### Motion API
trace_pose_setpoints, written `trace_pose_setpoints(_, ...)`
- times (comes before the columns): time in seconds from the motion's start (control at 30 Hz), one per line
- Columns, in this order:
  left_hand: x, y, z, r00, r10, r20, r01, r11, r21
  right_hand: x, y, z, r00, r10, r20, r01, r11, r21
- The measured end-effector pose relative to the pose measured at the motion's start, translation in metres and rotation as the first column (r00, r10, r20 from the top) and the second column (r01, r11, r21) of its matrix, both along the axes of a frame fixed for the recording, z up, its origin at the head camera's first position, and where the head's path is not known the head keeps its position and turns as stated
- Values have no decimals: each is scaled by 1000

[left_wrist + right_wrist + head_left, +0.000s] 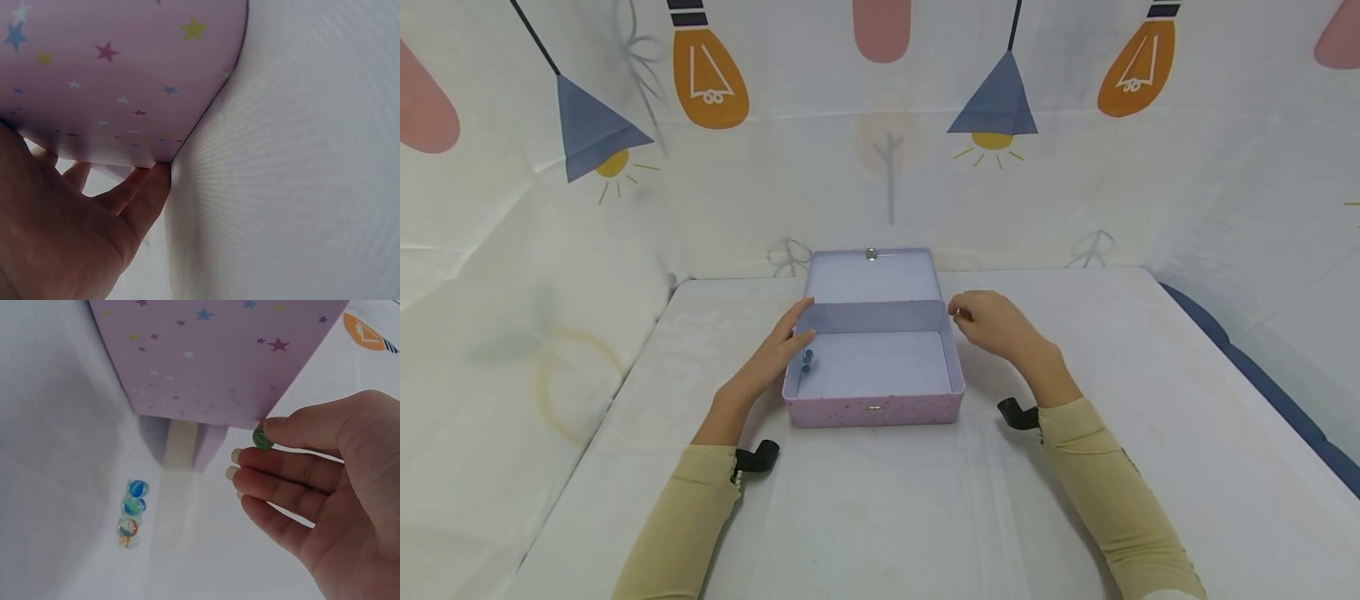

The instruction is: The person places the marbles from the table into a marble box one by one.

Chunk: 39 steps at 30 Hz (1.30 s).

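Observation:
A lilac tin box [874,408] patterned with stars stands on the table, its lid [876,277] tipped back. My left hand [769,357] holds the box at its left side, thumb over the rim and fingers around the back corner. In the left wrist view, fingertips [161,175] touch the low edge of the box. Blue-green marbles [807,361] lie inside, near the left wall. My right hand [997,325] is just outside the back right corner. Seen from the right wrist, it pinches a green marble [263,439] between thumb and forefinger, the other fingers loosely bent.
Several glass marbles [129,526], blue, green and orange, sit in a row on the white table behind the box in the right wrist view. A printed cloth [820,183] hangs at the back. Dark blue padding [1255,375] runs along the right edge.

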<state>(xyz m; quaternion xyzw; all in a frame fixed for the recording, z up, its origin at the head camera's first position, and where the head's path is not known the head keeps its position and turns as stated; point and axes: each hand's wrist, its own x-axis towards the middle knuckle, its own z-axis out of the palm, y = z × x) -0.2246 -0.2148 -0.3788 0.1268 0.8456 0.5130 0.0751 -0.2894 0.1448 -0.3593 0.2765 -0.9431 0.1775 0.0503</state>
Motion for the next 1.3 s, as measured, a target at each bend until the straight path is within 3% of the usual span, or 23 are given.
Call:
trace_pose_setpoints(0.5, -2, 1, -2, 1000, 4, -2, -4, 1000, -7, 14, -11, 8, 985, 42, -165, -50, 998, -39)
trace_pose_setpoints(0.7, -3, 2, -1, 1000, 4, -3, -4, 1000, -12, 19, -18, 9, 982, 86, -166, -95, 995, -44)
trace_pose_setpoints(0.9, -2, 3, 0, 1000, 8, -1, -8, 1000, -10, 23, -28, 5, 986, 120, -114, -126, 991, -47)
trace_pose_setpoints(1.3, -2, 2, -1, 1000, 10, -5, -10, 1000, 1, 31, -55, -6, 972, 229, -54, -227, 972, 54)
